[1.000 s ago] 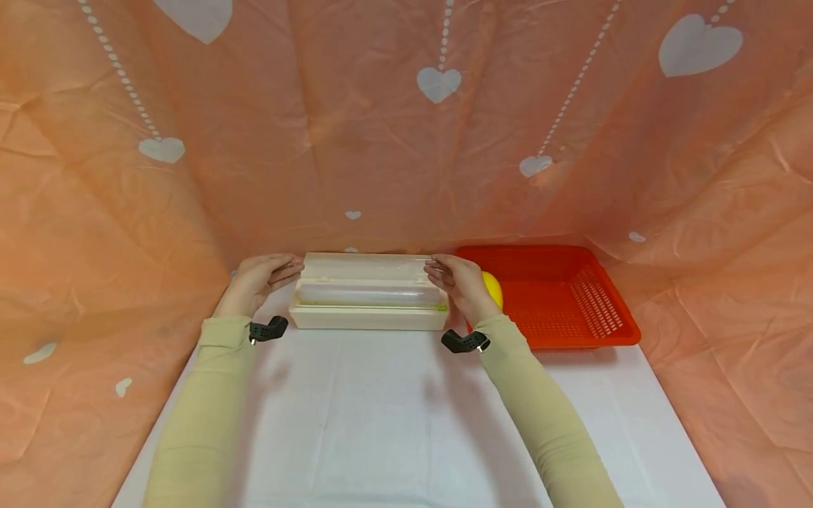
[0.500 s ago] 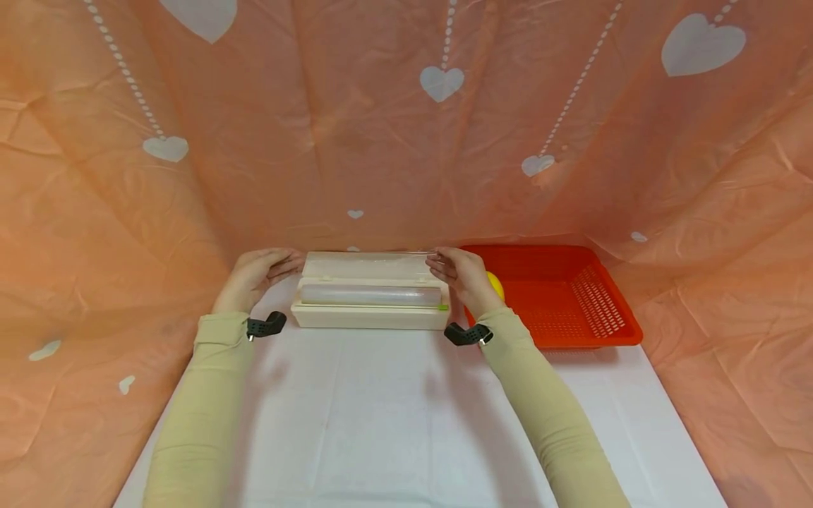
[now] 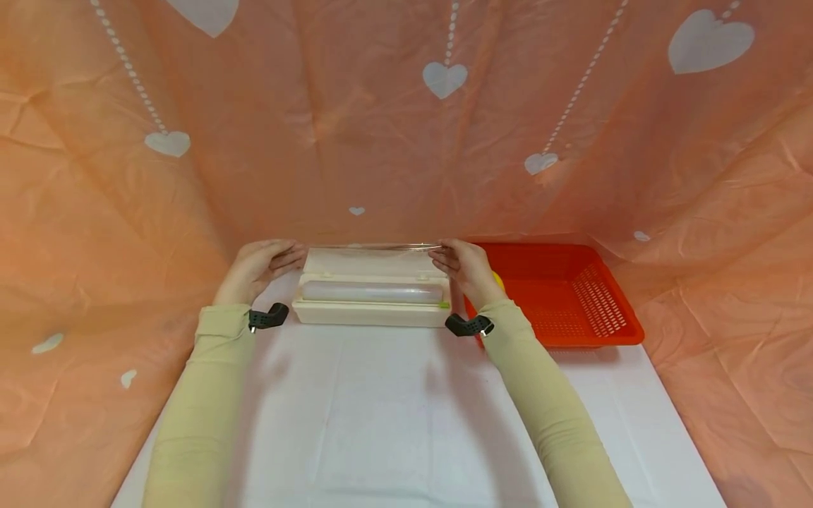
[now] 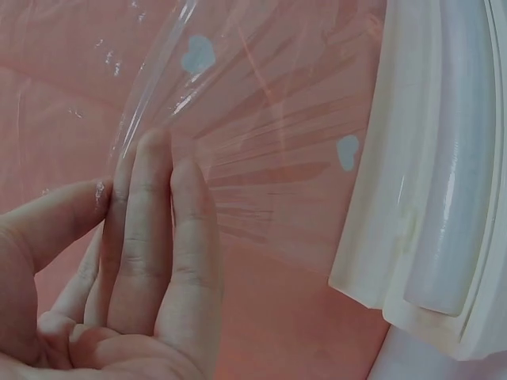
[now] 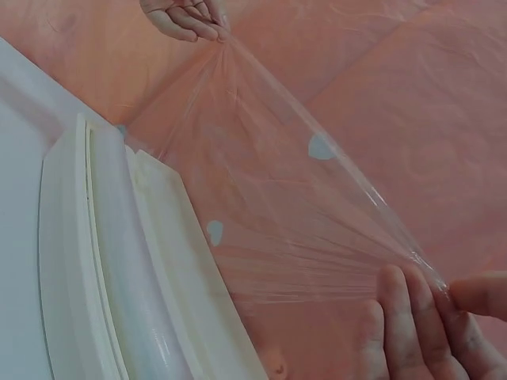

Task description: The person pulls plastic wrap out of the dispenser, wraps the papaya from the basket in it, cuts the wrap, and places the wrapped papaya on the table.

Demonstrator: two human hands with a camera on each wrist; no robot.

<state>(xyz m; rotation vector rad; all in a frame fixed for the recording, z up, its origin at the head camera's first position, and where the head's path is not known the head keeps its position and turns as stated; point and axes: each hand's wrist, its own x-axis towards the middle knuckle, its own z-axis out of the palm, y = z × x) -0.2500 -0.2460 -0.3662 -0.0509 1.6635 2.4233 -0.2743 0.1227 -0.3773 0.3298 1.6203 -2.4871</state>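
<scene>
A sheet of clear cling film (image 5: 269, 182) stretches between both hands, its free edge drawn taut and creased toward each grip. My left hand (image 4: 135, 261) pinches one corner between thumb and fingers. The opposite corner is pinched by my right hand (image 5: 428, 324). Below and between the hands sits a cream cling film dispenser box (image 3: 371, 314), its lid (image 3: 368, 262) tipped back. Inside lies the film roll (image 3: 371, 291), and the sheet runs up from it over the lid. A small green piece (image 3: 444, 305) shows at the box's right end.
A red plastic basket (image 3: 552, 296) with slotted sides stands right of the box, partly behind my right wrist. Something yellow (image 3: 498, 280) peeks out beside that wrist. The white table (image 3: 375, 409) meets a peach curtain (image 3: 356, 155) with hearts along the back and sides.
Both hands have risen slightly and moved away from me, carrying the film's edge up beyond the lid's far side. The box and basket stay in place.
</scene>
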